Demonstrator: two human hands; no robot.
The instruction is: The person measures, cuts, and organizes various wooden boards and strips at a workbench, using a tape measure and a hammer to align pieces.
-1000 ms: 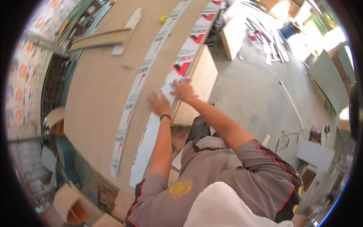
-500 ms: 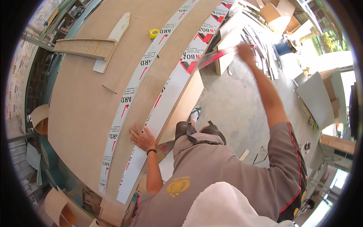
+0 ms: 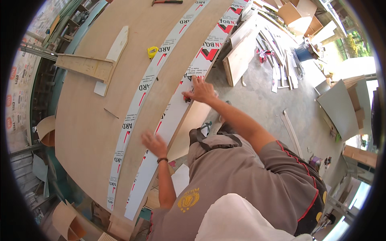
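The left hand (image 3: 155,144) is splayed, the right hand (image 3: 202,90) curled farther forward.

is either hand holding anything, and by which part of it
A small red-and-dark thing shows beneath the right hand; whether or where it's gripped cannot be told. The left hand appears empty.

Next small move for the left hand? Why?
Probably settle the left hand flat on the nearer white strip to steady it: that hand is blurred over the strip's edge, while the right hand is at a small red-and-black thing farther up.
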